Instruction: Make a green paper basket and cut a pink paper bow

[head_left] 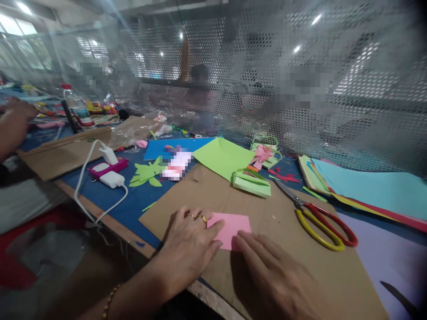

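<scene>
– Find any readable text?
– Can't make out any.
– Tried the label (83, 116) round the bottle (76, 104)?
– Yes: blue and red, but too blurred to read.
– And on the yellow-and-red packets (94, 107) beside it?
– Too small to decipher.
– And on the pink-and-white item (176, 167) on the desk (103, 192)?
– Covered by pixel blocks.

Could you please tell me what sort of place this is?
Probably a shared craft workroom: pink paper and scissors lie mostly on a cardboard sheet, and another person's hand shows at far left.
</scene>
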A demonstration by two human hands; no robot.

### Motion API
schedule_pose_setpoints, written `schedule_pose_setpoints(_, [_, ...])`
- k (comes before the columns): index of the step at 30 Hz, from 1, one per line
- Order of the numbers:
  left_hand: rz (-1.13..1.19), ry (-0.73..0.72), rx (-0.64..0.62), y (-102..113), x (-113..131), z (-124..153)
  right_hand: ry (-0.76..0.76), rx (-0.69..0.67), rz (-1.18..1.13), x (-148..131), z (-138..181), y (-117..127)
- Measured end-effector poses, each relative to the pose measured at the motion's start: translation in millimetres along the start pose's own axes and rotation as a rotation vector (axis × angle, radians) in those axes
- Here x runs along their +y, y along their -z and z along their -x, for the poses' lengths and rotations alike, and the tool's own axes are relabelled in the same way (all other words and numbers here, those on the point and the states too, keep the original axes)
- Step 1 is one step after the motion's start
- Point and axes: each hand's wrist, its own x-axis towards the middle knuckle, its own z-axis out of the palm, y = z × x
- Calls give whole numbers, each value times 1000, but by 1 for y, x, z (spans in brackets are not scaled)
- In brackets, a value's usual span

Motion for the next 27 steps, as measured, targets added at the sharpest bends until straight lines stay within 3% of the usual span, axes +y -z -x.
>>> schedule_pose_setpoints(6, [-6,-53,41,1,-1,2,38,-71,13,2,-20,6])
schedule_pose_setpoints(11, [-164,-76,100,-3,5,-8,23,-9,1,2,-21,1])
schedule_pose_setpoints(17, [-354,-284,138,-4,10,-11,-30,-35,-52,6,-26,-4])
schedule_pose_setpoints(23, [-158,-372,342,-3,-11,-7,-105,52,-128,13,-22,22])
schedule_pose_setpoints(25, [-92,-356,392,-3,-18,-6,-67,52,-170,9,-17,36])
schedule_pose_setpoints(27, [-107,-309,399,-2,-19,-2,47,-41,-184,-2,-13,46])
